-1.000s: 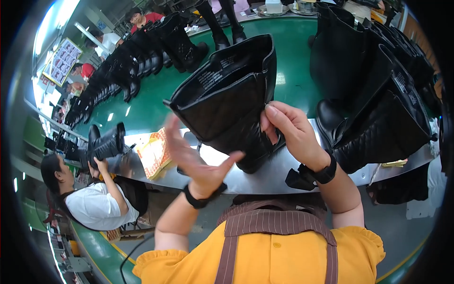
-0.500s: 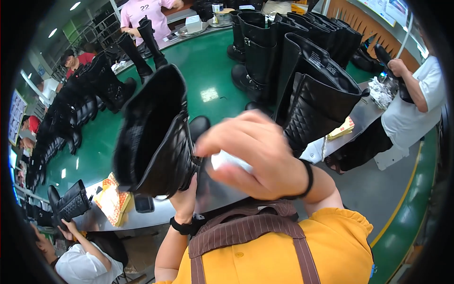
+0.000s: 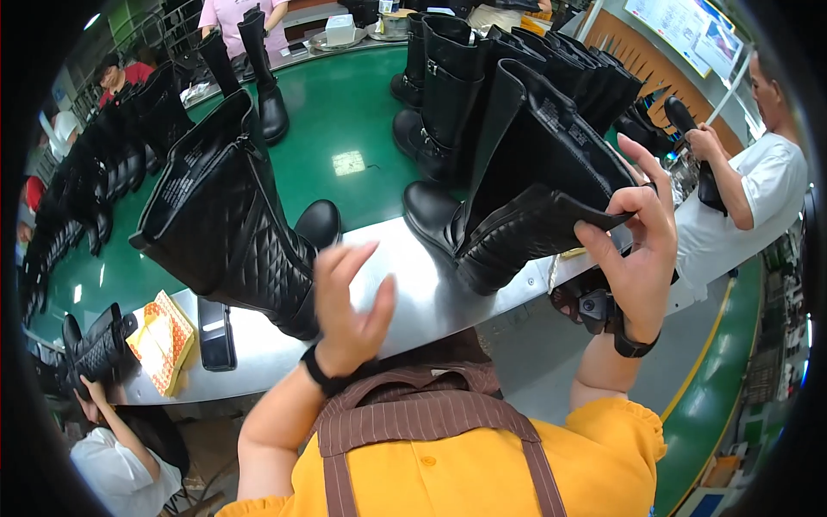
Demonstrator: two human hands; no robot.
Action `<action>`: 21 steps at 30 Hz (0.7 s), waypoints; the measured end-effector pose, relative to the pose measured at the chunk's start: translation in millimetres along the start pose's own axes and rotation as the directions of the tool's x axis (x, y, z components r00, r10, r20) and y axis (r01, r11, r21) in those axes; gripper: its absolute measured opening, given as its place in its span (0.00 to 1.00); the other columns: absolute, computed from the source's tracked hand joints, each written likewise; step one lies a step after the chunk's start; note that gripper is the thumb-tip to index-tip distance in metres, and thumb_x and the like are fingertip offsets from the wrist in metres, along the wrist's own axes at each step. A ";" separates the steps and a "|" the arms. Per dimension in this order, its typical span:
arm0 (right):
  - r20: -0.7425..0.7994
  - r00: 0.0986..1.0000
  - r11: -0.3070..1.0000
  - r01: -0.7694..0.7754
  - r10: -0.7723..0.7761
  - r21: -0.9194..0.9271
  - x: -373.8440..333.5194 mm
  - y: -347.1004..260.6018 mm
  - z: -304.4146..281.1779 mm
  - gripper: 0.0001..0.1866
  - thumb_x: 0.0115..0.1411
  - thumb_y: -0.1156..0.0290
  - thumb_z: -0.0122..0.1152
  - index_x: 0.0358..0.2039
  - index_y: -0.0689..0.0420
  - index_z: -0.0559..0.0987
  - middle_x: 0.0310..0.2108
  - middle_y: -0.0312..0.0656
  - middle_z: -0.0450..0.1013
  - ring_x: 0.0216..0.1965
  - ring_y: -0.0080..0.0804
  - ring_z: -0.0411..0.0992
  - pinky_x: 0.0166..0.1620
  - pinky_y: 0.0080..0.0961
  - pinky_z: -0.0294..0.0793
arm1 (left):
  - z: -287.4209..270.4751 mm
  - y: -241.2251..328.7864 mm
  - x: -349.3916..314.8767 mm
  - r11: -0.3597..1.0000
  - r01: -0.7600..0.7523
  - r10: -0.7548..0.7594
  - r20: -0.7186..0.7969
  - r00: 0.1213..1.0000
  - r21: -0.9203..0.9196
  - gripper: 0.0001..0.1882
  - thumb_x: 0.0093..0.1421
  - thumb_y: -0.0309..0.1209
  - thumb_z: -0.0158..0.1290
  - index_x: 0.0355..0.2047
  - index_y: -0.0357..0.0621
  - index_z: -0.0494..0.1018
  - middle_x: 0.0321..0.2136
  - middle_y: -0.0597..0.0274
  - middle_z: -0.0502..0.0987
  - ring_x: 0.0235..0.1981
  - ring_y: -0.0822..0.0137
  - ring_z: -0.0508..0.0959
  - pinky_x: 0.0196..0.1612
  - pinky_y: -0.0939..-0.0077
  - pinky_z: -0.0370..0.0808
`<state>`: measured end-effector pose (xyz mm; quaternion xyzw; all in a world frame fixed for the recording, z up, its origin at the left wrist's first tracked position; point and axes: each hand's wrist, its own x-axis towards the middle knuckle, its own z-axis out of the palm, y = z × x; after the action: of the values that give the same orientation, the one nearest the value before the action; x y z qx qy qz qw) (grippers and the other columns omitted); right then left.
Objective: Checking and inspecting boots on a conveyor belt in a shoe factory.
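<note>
Two tall black boots with quilted shafts stand in front of me, their tops leaning toward me. My right hand [image 3: 637, 246] pinches the upper edge of the right boot's shaft [image 3: 525, 220] between thumb and fingers, folding the opened side outward. Printed marks show on the lining inside. Next to the left boot [image 3: 233, 228], near its ankle and heel, my left hand [image 3: 351, 306] is raised with fingers spread and holds nothing. The left boot's shaft gapes toward me.
The boots stand on a metal ledge [image 3: 392, 297] along a green table [image 3: 345, 112]. At left lie a dark phone-like tray [image 3: 215, 336] and a yellow patterned pad [image 3: 165, 343]. Several black boots [image 3: 444, 90] crowd the back. Co-workers handle boots on either side.
My left hand has let go of the left boot, which now stands on the ledge with its toe forward. My right hand has moved from the middle to the right boot's top edge.
</note>
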<state>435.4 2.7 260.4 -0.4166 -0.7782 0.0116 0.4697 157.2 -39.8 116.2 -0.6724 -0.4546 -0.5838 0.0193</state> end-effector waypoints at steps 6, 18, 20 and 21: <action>-0.021 0.996 0.957 0.085 -0.082 0.278 8.4 21.5 -1.0 0.15 0.45 0.78 0.73 0.24 0.59 0.71 0.55 0.50 0.66 0.54 0.40 0.70 0.47 0.25 0.74 | 67.0 15.5 129.7 0.907 -0.122 0.106 -0.062 0.992 -0.403 0.28 0.54 0.24 0.61 0.56 0.45 0.68 0.55 0.57 0.62 0.42 0.67 0.72 0.39 0.77 0.73; 0.209 0.931 0.911 0.343 -0.298 -0.228 80.2 -7.4 -7.1 0.09 0.50 0.65 0.68 0.27 0.56 0.83 0.22 0.42 0.75 0.29 0.34 0.73 0.39 0.29 0.69 | 69.7 18.9 165.9 0.955 -0.171 0.214 0.161 0.964 -0.243 0.26 0.46 0.32 0.70 0.42 0.45 0.69 0.49 0.62 0.63 0.35 0.73 0.68 0.32 0.81 0.69; 0.258 0.928 0.920 0.328 -0.270 -0.216 91.1 -6.1 0.1 0.09 0.50 0.64 0.68 0.28 0.56 0.84 0.22 0.43 0.76 0.28 0.34 0.74 0.37 0.29 0.70 | 68.7 19.2 164.4 0.956 -0.175 0.214 0.147 0.966 -0.236 0.26 0.46 0.32 0.69 0.42 0.44 0.68 0.49 0.61 0.63 0.35 0.73 0.68 0.32 0.81 0.69; 0.312 0.915 0.922 0.328 -0.256 -0.206 94.7 -5.6 2.7 0.10 0.50 0.64 0.68 0.29 0.56 0.84 0.22 0.44 0.76 0.27 0.35 0.74 0.35 0.28 0.70 | 68.0 19.7 164.1 0.953 -0.174 0.213 0.139 0.967 -0.246 0.26 0.46 0.32 0.69 0.42 0.44 0.68 0.48 0.61 0.63 0.35 0.73 0.68 0.33 0.81 0.69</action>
<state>409.7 62.5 329.5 -0.3456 -0.8854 -0.1001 0.2944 206.3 83.1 236.3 -0.7572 -0.3151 -0.5709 -0.0395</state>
